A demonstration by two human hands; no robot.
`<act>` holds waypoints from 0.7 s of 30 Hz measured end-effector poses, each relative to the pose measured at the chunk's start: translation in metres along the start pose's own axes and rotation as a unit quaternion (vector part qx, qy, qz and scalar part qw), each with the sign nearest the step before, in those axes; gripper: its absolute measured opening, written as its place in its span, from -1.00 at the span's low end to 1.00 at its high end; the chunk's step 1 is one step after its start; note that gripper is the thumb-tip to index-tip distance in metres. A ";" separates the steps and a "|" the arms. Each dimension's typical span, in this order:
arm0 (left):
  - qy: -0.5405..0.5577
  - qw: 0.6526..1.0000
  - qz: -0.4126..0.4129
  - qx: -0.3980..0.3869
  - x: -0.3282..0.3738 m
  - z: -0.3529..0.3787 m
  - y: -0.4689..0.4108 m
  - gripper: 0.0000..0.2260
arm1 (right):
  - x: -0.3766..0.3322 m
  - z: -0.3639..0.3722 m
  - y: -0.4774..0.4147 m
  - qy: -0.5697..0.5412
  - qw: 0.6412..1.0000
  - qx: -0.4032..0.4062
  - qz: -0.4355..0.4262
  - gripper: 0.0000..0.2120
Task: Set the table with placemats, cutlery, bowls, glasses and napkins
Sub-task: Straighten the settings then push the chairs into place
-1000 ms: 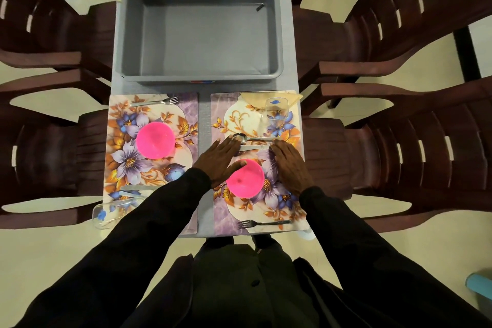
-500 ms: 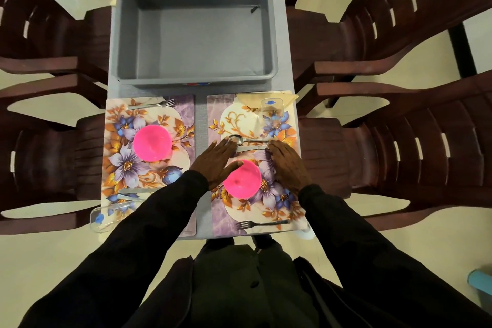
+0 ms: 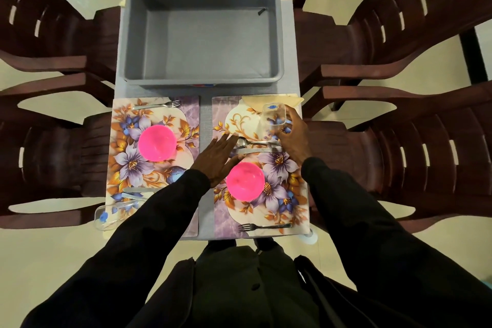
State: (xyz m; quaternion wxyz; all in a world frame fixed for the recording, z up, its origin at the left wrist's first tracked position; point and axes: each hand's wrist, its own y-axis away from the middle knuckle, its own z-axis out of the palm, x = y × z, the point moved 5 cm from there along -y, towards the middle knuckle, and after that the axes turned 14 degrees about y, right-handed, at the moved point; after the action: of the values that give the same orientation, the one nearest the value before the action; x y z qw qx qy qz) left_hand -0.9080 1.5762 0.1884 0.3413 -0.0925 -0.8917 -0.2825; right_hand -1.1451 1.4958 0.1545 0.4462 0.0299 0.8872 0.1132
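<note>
On my feed, dark brown plastic chairs (image 3: 399, 21) fill the left and right of the frame. Between them a narrow grey bench (image 3: 205, 114) runs up the middle. A grey plastic tub (image 3: 202, 82) sits on the bench in the upper centre.

Below the tub two mats lie side by side: the left floral placemat (image 3: 187, 114) and the right floral placemat (image 3: 221, 217). A strip of bare bench shows between them.

A round pink plastic bowl (image 3: 157, 142) stands in the middle of the left mat. A second pink bowl (image 3: 245, 181) stands on the right mat, lower centre of the frame.

My operator's left hand (image 3: 219, 160) lies flat on the right mat's inner edge with its fingers straight and released. The thumb is just beside the second bowl. The right hand (image 3: 295, 138) grasps a clear glass (image 3: 274, 117) at the mat's upper right, fingers curled round its side. I cannot tell whether the glass touches the mat.

A pale yellow paper napkin (image 3: 266, 100) lies along the top edge of that mat, partly behind the glass. Between the hands a steel spoon (image 3: 253, 143) and a steel knife (image 3: 255, 150) lie parallel, just above the bowl. A steel fork (image 3: 263, 226) lies along the mat's bottom edge, and a second fork (image 3: 157, 105) lies at the top of the left mat.
</note>
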 end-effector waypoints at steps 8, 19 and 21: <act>0.011 1.000 -0.002 0.021 -0.003 -0.010 -0.002 -0.08 | -0.001 0.007 0.011 0.026 0.999 -0.018 0.010 -0.37; 0.011 1.000 0.003 0.023 -0.002 -0.007 -0.003 -0.19 | -0.007 0.011 0.022 0.035 0.999 -0.015 0.013 -0.40; 0.011 1.000 0.000 0.019 0.001 -0.007 -0.004 -0.25 | -0.008 0.009 0.023 0.039 0.999 -0.014 0.010 -0.37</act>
State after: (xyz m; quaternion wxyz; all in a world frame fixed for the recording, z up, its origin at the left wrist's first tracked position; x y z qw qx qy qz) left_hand -0.9062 1.5690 0.1912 0.3530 -0.0830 -0.8931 -0.2662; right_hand -1.1348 1.5185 0.1609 0.4103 0.0280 0.9021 0.1309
